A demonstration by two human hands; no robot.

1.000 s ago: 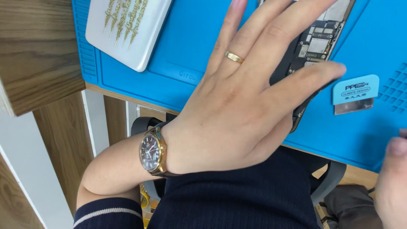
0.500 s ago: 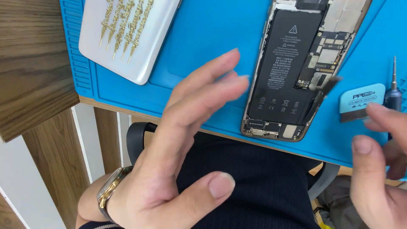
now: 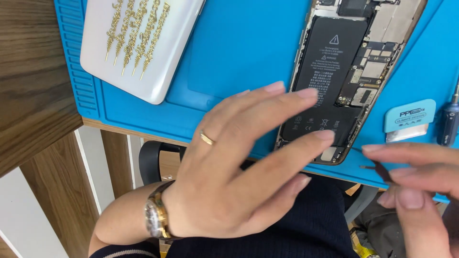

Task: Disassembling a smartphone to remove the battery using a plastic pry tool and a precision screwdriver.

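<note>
On the blue work mat [image 3: 248, 52] at the table's near edge, we see an opened phone [image 3: 351, 71] lying face down at the right, its back removed so the black battery and small circuit boards show inside the frame. At the far left of the mat sits a white case [image 3: 167, 67] decorated with gold ornaments. To the right of the phone lie a light blue pry tool [image 3: 409, 117] and, just beyond it, a dark screwdriver handle [image 3: 449, 122].

Our left hand [image 3: 234, 186] hovers flat above the mat's near edge, fingers stretched and loose, gripping nothing, its fingertips over the phone's near left corner; it wears a gold ring and a wristwatch. Our right hand [image 3: 416, 196], at the near right, pinches a thin dark pointed tool [image 3: 377, 168] between thumb and fingers, close to the phone's near end.
</note>
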